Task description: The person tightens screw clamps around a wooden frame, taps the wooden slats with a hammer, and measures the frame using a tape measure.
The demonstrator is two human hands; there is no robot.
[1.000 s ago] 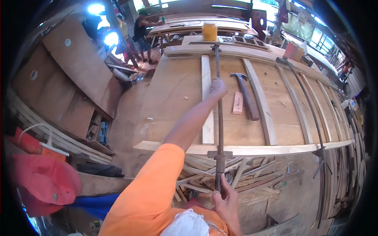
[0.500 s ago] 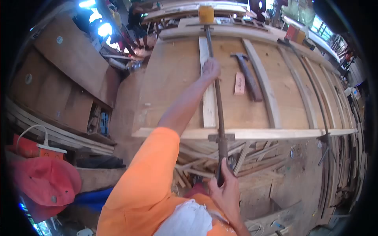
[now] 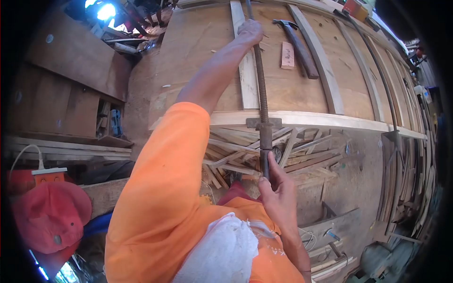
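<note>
A pink block (image 3: 287, 55) carries a short line of dark handwriting, too small to read; a few pale letters on the orange shirt (image 3: 155, 174) are likewise too small to make out for certain, and one round pale label (image 3: 49, 38) sits on the brown boards (image 3: 75, 52) at the left, its print unreadable. Two long metal clamps lie across the wooden panel (image 3: 188, 52): the near clamp (image 3: 260, 70), in the person's hands, and a second clamp (image 3: 390, 136) well to its right. The left hand (image 3: 250, 32) is closed in a fist round the near clamp's bar, above the panel; the right hand (image 3: 278, 191) holds the clamp's lower end between thumb and fingers, just outside the panel's front rail (image 3: 321, 118). At least five wooden strips (image 3: 317, 59) cross the panel, and between two of them lie one hammer (image 3: 299, 52) and the single pink block, near each other. There is one red cap (image 3: 52, 217) at lower left, one white cloth (image 3: 219, 250) on the shirt front, and a loose heap of sticks (image 3: 236, 148), too many to count, below the rail.
</note>
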